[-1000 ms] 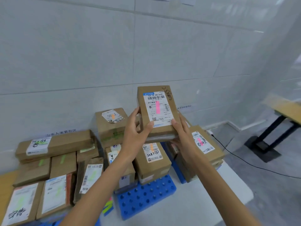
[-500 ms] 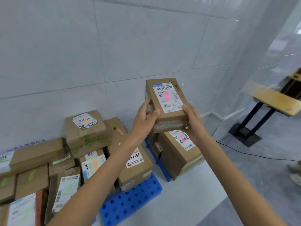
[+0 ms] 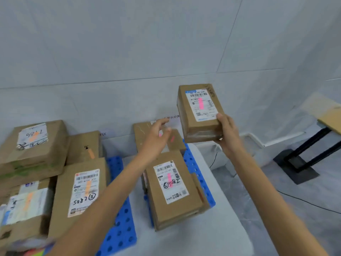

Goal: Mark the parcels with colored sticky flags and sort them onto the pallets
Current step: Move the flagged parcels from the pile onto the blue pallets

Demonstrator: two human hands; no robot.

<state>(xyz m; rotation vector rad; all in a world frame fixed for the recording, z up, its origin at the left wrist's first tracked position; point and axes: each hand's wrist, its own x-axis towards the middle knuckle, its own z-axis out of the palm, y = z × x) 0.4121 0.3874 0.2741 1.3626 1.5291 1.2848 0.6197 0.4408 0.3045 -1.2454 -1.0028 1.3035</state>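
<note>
The parcel (image 3: 200, 111) is up in the air in front of the wall (image 3: 129, 43), with its label turned to me and a pink flag (image 3: 200, 103) stuck along the middle of that label. Only my right hand (image 3: 228, 133) holds it, at the near short end: the thumb lies on the label side by the lower corner and the other fingers are curled under the box. Its long axis runs away from me and upward, so the far end points to the wall. My left hand (image 3: 156, 139) is apart from it, to the left and a little lower; it holds nothing, the fingers are loosely spread and somewhat blurred. Below the parcel, to the left of it and nearer to my body, is the pink-flagged pile (image 3: 173, 183) on the blue pallet (image 3: 198, 174), and its top box lies with nearly the same long direction. I judge that the parcel belongs there, so the move is downward and toward me, with only a little turning. The right hand has the parcel, but the left one is closer to the pile and could steady it. The orange-flagged parcels (image 3: 81, 191) are further left by the second blue pallet (image 3: 120, 228), and a table (image 3: 328, 115) stands far right
</note>
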